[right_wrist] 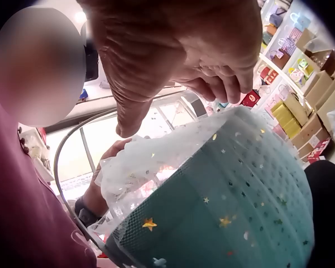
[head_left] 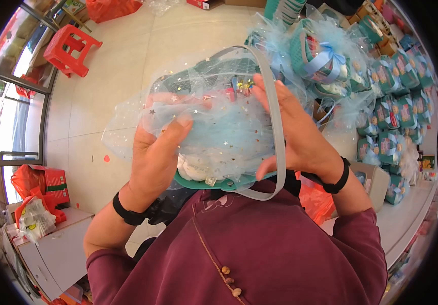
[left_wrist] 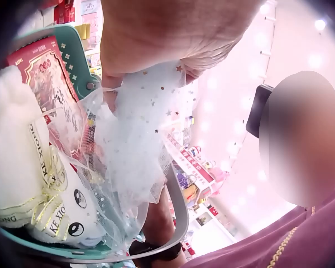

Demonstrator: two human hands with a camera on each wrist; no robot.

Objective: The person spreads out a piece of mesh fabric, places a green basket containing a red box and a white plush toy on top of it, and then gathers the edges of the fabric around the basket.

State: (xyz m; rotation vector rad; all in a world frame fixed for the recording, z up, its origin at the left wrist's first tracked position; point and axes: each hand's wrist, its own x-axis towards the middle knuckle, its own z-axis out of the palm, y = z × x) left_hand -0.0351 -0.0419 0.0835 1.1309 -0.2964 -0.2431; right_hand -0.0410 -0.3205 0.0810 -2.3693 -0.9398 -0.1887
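A teal plastic basket [right_wrist: 212,195] with a grey handle [head_left: 279,132] is in front of the person's torso, wrapped in pale blue tulle [head_left: 224,127] with gold and silver stars. My left hand [head_left: 154,157] pinches gathered tulle between thumb and fingers over the basket's left part. My right hand [head_left: 300,129], fingers spread and relaxed, is at the handle on the right, its thumb by the near rim. Inside, the left wrist view has a white plush toy [left_wrist: 81,209] with a printed ribbon and a red patterned box [left_wrist: 53,84].
Finished-looking tulle-wrapped baskets [head_left: 320,56] with blue bows crowd the right, beside rows of stacked teal baskets [head_left: 394,114]. A red stool [head_left: 71,51] stands on the tiled floor at upper left. A white cabinet [head_left: 59,249] with red bags [head_left: 28,180] is at lower left.
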